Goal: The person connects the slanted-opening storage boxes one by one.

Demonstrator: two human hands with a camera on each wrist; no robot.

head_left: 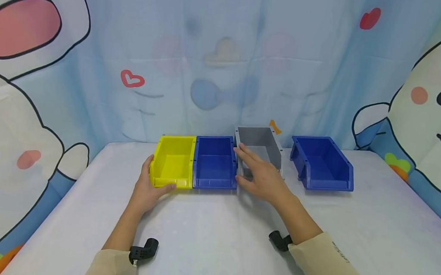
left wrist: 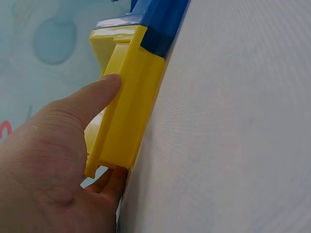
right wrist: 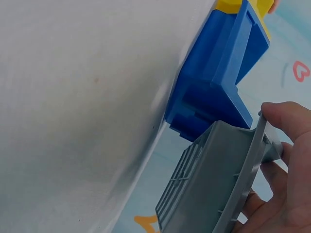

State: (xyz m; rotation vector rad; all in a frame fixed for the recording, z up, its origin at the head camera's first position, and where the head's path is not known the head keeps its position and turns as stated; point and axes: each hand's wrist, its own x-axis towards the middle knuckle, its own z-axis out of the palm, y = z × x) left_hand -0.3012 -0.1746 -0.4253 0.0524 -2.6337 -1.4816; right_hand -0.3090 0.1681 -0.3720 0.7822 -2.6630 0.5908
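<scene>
A yellow plastic bin [head_left: 174, 156] and a blue plastic bin [head_left: 214, 160] stand side by side, touching, on the white-covered table. My left hand [head_left: 150, 192] grips the yellow bin at its front left corner, thumb against the front and fingers along the left side. To the right of that blue bin, a grey bin [head_left: 258, 139] is held by my right hand [head_left: 265, 177]. In the right wrist view the thumb [right wrist: 286, 116] lies on its rim, and the grey bin [right wrist: 214, 179] appears raised off the table, close beside the blue bin [right wrist: 209, 82].
Farther right, a second blue bin [head_left: 323, 163] stands apart on the table [head_left: 212, 240]. Behind the bins hangs a light blue curtain [head_left: 228, 34] printed with cartoon animals. Each wrist carries a small black camera mount [head_left: 144, 250].
</scene>
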